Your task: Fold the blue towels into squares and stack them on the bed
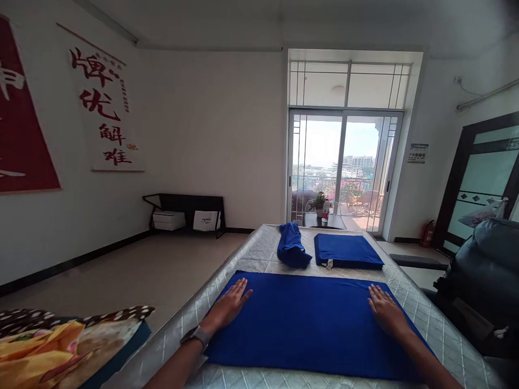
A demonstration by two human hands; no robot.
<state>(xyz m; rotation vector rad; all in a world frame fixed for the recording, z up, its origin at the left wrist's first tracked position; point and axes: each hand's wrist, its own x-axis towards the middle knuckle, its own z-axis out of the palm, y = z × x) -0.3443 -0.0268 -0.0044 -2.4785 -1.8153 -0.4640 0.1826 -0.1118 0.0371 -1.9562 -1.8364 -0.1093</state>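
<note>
1. Blue cloth spread flat on mattress, between its left and right edges.
2. Left hand: palm down, fingers extended, near cloth's far-left corner, gripping nothing.
3. Right hand: likewise flat, near far-right corner.
4. Folded blue stack near mattress's far-right corner; bunched blue fabric just left.

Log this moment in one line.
left hand: palm-down on spread blue cloth; right hand: palm-down, same cloth; beyond: crumpled blue cloth, folded blue stack
</note>
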